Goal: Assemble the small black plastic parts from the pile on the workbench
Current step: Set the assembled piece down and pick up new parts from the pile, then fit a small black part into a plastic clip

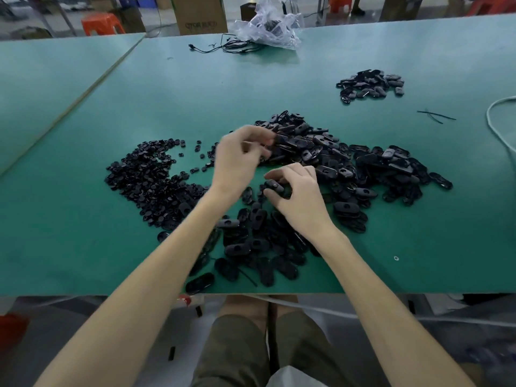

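Note:
A big pile of oval black plastic shells [349, 166] covers the middle of the green workbench [83, 219], with more ovals [251, 247] near the front edge. A heap of small round black parts [148, 180] lies to the left. My left hand [237, 160] hovers over the pile's left edge with curled fingers, blurred; whether it holds a part cannot be told. My right hand [296, 194] pinches one oval black shell [275, 187] between thumb and fingers just above the pile.
A smaller heap of black parts [370, 85] lies at the far right. A crumpled clear plastic bag [270, 26] and black cords [223, 47] sit at the back. A white cable [499, 127] curves at the right edge. Cardboard boxes and red stools stand beyond the bench.

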A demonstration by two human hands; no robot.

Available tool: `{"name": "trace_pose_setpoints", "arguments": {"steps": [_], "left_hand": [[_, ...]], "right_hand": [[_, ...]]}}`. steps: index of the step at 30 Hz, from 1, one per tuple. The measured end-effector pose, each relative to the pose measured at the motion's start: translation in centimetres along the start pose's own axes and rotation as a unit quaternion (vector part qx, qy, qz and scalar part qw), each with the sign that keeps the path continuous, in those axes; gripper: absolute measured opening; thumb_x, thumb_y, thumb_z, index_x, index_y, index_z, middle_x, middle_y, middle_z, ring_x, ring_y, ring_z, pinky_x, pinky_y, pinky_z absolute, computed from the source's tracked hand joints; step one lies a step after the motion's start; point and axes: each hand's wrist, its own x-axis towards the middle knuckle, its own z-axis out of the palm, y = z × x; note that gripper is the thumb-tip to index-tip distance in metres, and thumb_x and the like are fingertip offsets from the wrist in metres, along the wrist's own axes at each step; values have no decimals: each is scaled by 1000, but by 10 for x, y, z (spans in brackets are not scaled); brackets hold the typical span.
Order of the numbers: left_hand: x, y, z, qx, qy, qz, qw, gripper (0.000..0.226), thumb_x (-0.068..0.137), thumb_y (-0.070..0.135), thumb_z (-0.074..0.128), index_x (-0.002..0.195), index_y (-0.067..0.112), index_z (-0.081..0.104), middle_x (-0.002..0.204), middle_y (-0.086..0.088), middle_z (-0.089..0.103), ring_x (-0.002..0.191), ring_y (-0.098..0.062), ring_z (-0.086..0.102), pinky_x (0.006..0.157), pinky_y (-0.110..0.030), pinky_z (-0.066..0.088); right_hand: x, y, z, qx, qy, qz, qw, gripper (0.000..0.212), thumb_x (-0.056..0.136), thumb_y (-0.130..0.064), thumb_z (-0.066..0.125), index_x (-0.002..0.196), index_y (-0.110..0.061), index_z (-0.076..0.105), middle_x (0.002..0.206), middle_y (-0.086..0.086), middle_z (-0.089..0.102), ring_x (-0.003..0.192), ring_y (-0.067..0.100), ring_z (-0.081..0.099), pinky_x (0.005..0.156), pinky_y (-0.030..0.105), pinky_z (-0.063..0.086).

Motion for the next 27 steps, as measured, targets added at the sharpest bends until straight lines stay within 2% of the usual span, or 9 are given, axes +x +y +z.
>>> {"name": "trace_pose_setpoints", "arguments": {"steps": [3, 5, 7, 11, 14, 17, 20, 24, 27], "left_hand": [[-3, -27, -34, 81, 44, -20, 996, 32, 96, -10, 54, 104, 14, 74, 96, 4, 75, 84, -7, 71, 80, -19, 56], [-8, -41, -49, 145, 28, -33, 988, 30, 96, -6, 58, 103, 18, 74, 98, 8, 73, 89, -2, 66, 84, -13, 53], [-14, -51, -56, 193, -14, -43, 980, 26, 96, -2, 62, 105, 20, 74, 103, 5, 72, 93, -8, 64, 82, -11, 50], [-23, -59, -56, 244, -77, -32, 966, 15, 97, 17, 71, 109, 22, 76, 105, 1, 64, 96, -18, 57, 90, -29, 46], [-26, -59, -54, 280, -99, -20, 955, 15, 96, 26, 73, 111, 25, 76, 106, 4, 60, 100, -19, 53, 100, -42, 41], [-27, -60, -53, 301, -101, -6, 948, 14, 95, 30, 73, 109, 29, 75, 103, 7, 61, 100, -19, 51, 100, -38, 31], [-28, -60, -52, 297, -95, 1, 950, 6, 95, 28, 73, 100, 31, 72, 97, 13, 66, 89, -14, 49, 101, -40, 32], [-29, -60, -52, 296, -92, -3, 951, 4, 93, 28, 75, 93, 30, 71, 91, 14, 68, 82, -11, 48, 104, -49, 39], [-30, -60, -50, 297, -86, 1, 951, 4, 95, 31, 72, 92, 30, 69, 92, 12, 67, 88, -13, 50, 102, -41, 34]], "right_hand": [[0, 0, 1, -31, -16, 3, 999, 30, 94, -25, 78, 122, -18, 73, 115, -9, 57, 119, 15, 35, 107, 26, 31], [-1, 0, 1, -48, -30, 13, 998, 30, 96, -27, 75, 124, -17, 73, 119, -7, 60, 121, 14, 34, 112, 31, 30], [-1, -1, 0, -46, -28, 13, 998, 29, 96, -26, 75, 123, -17, 74, 120, -6, 61, 119, 12, 33, 113, 34, 31], [-3, -4, 0, -48, -30, -10, 998, 31, 97, -24, 74, 128, -23, 73, 125, -13, 59, 120, 11, 33, 112, 33, 28], [-4, -7, -1, -98, -66, -66, 991, 43, 102, -5, 62, 134, -32, 71, 142, -21, 60, 129, 14, 37, 100, 26, 19], [-5, -9, 1, -167, -130, -100, 972, 63, 100, 10, 49, 144, -34, 63, 153, -24, 52, 140, 15, 34, 105, 27, 17], [-4, -11, 1, -180, -166, -106, 964, 53, 107, -2, 48, 145, -35, 61, 152, -26, 52, 141, 12, 33, 114, 35, 18], [-4, -13, 0, -155, -144, -91, 973, 31, 108, -21, 55, 135, -31, 68, 139, -20, 59, 130, 15, 36, 105, 28, 16], [-5, -12, 0, -148, -126, -73, 978, 27, 106, -25, 59, 132, -28, 69, 129, -12, 60, 127, 17, 36, 104, 28, 17]]}}
